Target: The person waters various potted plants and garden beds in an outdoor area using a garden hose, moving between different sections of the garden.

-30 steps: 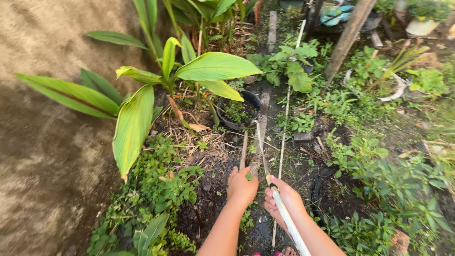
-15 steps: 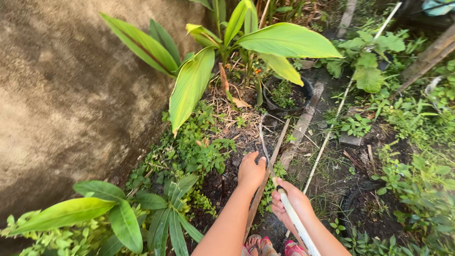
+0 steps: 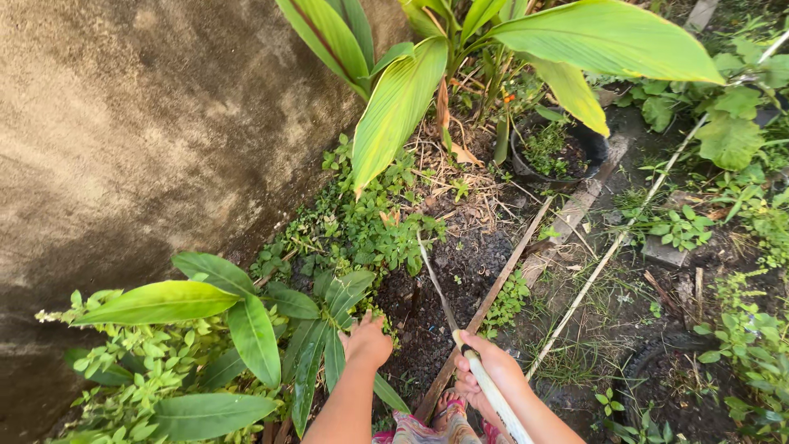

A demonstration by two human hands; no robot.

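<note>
Right hand point(image 3: 486, 372) wrapped tight around the pale handle of a long thin blade point(image 3: 434, 284), grip pressed together, blade angled up and left over the dark soil bed point(image 3: 448, 288), its tip near the low weeds. Left hand point(image 3: 366, 340) reaching into the leaves of the small broad-leaved plant point(image 3: 246, 329) at the bed's near-left corner, fingers curled down among the foliage; whether pinching a stem or merely resting, cannot tell. Best, as a judgement: gather stems low with the left, keep those fingers well apart from the edge, cut away from the body with short strokes close to the soil, and mind the feet in patterned sandals point(image 3: 440, 423) just below. Along the bed's right edge, a wooden slat point(image 3: 493, 296) and a thin pale pole point(image 3: 616, 247); a black pot point(image 3: 559, 152) near the far end; the rough concrete wall point(image 3: 131, 140) along the left edge. No packages, labels or signs in sight.
</note>
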